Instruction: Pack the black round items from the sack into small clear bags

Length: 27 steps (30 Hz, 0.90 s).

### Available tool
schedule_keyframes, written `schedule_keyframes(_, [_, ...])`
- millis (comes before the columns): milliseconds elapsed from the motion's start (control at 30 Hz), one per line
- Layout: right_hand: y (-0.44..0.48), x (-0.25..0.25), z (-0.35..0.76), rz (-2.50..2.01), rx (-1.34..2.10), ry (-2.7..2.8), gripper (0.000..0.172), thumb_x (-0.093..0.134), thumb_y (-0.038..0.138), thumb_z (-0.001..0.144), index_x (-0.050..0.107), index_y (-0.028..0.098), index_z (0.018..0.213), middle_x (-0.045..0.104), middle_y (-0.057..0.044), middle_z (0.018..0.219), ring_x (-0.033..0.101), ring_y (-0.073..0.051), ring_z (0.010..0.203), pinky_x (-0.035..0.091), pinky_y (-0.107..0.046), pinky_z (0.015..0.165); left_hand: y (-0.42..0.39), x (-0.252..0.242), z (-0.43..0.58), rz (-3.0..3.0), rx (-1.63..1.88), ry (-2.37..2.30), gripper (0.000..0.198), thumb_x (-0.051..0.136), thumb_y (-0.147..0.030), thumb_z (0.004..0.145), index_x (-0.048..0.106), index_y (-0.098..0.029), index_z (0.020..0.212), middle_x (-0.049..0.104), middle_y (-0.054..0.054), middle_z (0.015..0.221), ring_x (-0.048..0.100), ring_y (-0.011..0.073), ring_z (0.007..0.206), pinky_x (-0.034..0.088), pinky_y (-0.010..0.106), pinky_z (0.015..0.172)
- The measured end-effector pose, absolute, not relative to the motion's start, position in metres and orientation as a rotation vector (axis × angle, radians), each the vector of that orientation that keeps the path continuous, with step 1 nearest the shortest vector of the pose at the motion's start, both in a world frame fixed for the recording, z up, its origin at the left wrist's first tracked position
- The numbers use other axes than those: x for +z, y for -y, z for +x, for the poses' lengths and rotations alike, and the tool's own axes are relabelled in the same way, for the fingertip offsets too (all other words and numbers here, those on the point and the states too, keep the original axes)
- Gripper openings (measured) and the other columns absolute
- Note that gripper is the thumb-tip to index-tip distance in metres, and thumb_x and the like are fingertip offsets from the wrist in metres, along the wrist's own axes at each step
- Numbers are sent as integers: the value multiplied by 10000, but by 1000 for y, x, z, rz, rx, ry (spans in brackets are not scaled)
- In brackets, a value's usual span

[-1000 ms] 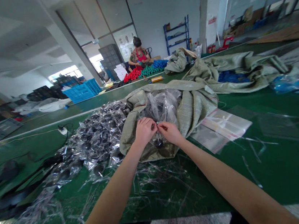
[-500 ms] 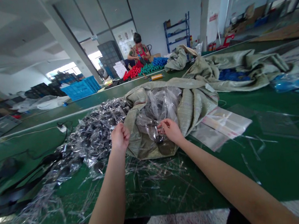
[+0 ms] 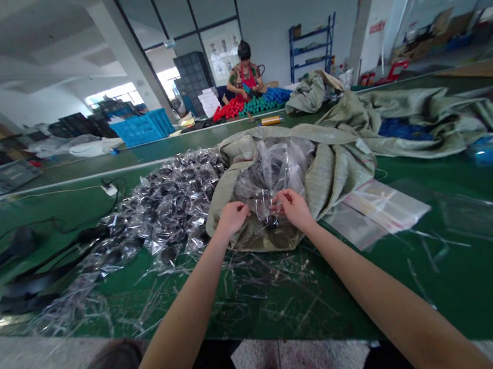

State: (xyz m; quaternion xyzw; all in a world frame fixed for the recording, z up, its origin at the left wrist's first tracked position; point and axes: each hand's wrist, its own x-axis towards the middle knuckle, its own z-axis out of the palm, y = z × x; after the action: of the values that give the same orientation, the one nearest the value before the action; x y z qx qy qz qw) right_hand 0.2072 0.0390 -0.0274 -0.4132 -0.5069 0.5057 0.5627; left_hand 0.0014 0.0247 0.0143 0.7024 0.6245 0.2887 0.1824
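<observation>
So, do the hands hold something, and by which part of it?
The right hand pinches a clear bag by its right edge; whether the left hand grips it too cannot be told.

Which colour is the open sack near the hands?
The sack is dull grey-green; head view.

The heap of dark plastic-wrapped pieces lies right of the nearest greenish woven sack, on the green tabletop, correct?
Wrong side: the head view shows the heap of dark plastic-wrapped pieces left of the nearest greenish woven sack.

Glossy plastic bag [image 3: 262, 205] — matt, seemingly woven sack [image 3: 337, 167]
</observation>
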Motion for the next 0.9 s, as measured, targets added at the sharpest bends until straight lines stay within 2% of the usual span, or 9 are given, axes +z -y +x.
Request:
schedule_keyframes(100, [-40, -29, 208, -989, 1172, 1220, 332, 560, 563, 792, 494, 260, 910, 716, -49, 905, 718, -216, 708, 569, -355, 594, -15, 9, -5, 2013, 777, -2122, 142, 551, -208, 764, 687, -169, 775, 686, 112, 701, 662, 254, 716, 477, 337, 709])
schedule_keyframes(200, [-39, -29, 207, -989, 1155, 1214, 342, 568, 566, 783, 496, 258, 912, 712, -49, 903, 717, -216, 694, 568, -356, 590, 0, 8, -5, 2158, 775, -2230, 388, 651, -135, 629, 664, -145, 1017, 682, 199, 987, 658, 344, 903, 485, 424, 801])
schedule_keyframes(233, [-39, -29, 207, -987, 1154, 1211, 343, 573, 562, 782, 497, 256, 916, 712, -49, 904, 716, -215, 692, 570, -358, 595, 5, 9, -4, 2211, 806, -2204, 397, 669, -142, 621, 662, -139, 1018, 663, 218, 1046, 638, 371, 969, 476, 459, 849])
schedule_keyframes(300, [-38, -28, 207, -987, 1152, 1215, 347, 577, 560, 784, 498, 253, 924, 712, -50, 909, 716, -213, 695, 573, -359, 608, 10, 12, 0, 2280, 886, -2110, 220, 658, -192, 684, 679, -132, 894, 656, 225, 1029, 604, 393, 1044, 443, 508, 932])
schedule_keyframes(367, [-37, -27, 207, -996, 1151, 1224, 349, 572, 564, 790, 498, 252, 927, 714, -51, 914, 716, -211, 703, 574, -359, 617, 10, 16, 4, 2295, 956, -1966, 99, 603, -194, 752, 680, -143, 790, 675, 199, 954, 611, 365, 1038, 437, 497, 964])
schedule_keyframes(533, [-34, -23, 208, -1006, 1148, 1233, 319, 571, 541, 802, 501, 257, 928, 721, -49, 909, 713, -215, 688, 569, -363, 604, -3, 15, 11, 2029, 926, -1620, 145, 642, -285, 789, 732, -188, 847, 742, 81, 896, 675, 243, 817, 516, 366, 809])
schedule_keyframes(600, [-34, -23, 208, -998, 1156, 1221, 299, 581, 520, 803, 505, 256, 923, 726, -50, 910, 710, -212, 667, 571, -366, 604, -7, 10, 13, 1931, 923, -1569, 193, 651, -358, 796, 747, -191, 805, 754, 60, 853, 679, 229, 773, 513, 348, 776])
schedule_keyframes(767, [-35, -22, 208, -964, 1204, 1140, 285, 637, 489, 782, 526, 254, 899, 736, -23, 860, 706, -194, 627, 579, -343, 590, -13, -3, 19, 1775, 1105, -1395, 172, 662, -336, 769, 718, -174, 751, 742, 39, 784, 669, 201, 751, 512, 327, 768])
schedule_keyframes(900, [-35, -13, 211, -903, 1316, 999, 287, 690, 467, 762, 566, 257, 913, 744, 5, 839, 726, -188, 685, 599, -342, 689, -14, -3, 22, 1428, 1274, -1218, 257, 667, -411, 759, 666, -156, 791, 731, 65, 828, 669, 195, 761, 547, 321, 679])
